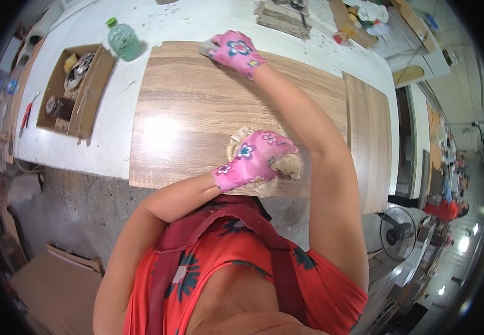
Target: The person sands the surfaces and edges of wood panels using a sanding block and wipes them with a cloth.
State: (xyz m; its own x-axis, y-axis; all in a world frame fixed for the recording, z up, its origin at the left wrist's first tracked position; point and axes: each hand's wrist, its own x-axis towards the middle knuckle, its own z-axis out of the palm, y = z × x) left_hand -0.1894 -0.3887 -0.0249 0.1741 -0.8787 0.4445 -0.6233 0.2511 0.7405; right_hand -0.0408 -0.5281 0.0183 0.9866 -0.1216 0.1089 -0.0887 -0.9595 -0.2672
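A wood-grain laminate board (197, 106) lies flat on a white worktable (113, 139). My left hand (253, 159), in a pink flowered glove, is closed on a crumpled beige rag (286, 164) and presses it onto the board's near edge. My right hand (236, 50), gloved the same way, reaches across to the board's far edge. It grips a small grey flat piece (205, 49) at that edge; what the piece is cannot be told.
A second wood-grain panel (369, 139) lies beside the board on the right. A green-capped bottle (123, 40) and an open cardboard box of odds and ends (74, 89) stand on the left. Red-handled pliers (27, 115) lie further left. A fan (397, 233) stands on the floor at the right.
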